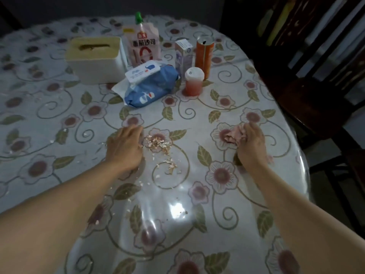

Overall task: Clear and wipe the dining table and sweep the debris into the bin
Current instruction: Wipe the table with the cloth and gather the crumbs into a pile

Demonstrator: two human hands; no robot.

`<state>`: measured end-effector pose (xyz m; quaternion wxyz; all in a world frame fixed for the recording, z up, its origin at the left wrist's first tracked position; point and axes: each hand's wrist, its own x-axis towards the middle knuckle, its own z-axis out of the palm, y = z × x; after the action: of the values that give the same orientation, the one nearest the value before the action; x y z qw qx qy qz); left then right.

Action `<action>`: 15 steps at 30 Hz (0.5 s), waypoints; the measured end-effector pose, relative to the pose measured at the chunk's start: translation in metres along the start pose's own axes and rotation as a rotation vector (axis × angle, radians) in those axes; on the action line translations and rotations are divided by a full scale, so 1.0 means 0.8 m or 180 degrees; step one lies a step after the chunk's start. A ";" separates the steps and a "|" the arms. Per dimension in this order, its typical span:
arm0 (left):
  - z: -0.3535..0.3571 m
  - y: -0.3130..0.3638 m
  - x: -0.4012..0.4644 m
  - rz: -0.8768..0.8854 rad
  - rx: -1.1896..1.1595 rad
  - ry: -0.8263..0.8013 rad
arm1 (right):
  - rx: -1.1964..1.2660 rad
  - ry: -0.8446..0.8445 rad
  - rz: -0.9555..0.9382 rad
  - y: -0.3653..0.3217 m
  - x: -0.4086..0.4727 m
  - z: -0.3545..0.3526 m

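We cup the crumbs point(158, 144) with our relaxed left hand point(123, 146); right hand point(249, 142) fingers clench the rag point(234, 135). Risk: flakes scatter over the slick desk point(59, 107) (bin unseen).

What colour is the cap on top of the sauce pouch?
Green. The cap sits on the pink-and-white sauce pouch at the far side of the table, seen in the head view.

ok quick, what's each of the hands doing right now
Left hand: holds nothing, fingers loosely curved on the table beside the eggshell bits.
Right hand: grips a crumpled pink cloth.
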<state>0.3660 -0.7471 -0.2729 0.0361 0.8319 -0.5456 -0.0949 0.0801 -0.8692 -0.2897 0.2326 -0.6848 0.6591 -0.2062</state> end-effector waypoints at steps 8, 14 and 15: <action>0.021 -0.018 -0.001 0.0095 -0.0026 0.0150 | -0.0105 0.0096 -0.0432 -0.039 -0.066 0.036; 0.016 -0.018 -0.002 0.0032 -0.0100 -0.0012 | 0.0234 -0.0249 -0.1062 -0.087 -0.199 0.073; 0.016 -0.018 -0.002 0.0063 -0.0075 -0.0045 | 0.0400 -0.0312 -0.1230 -0.099 -0.227 0.082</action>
<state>0.3762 -0.7391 -0.2873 0.0429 0.8252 -0.5529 -0.1068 0.1742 -0.6833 -0.2912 0.2628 -0.7918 0.4893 -0.2541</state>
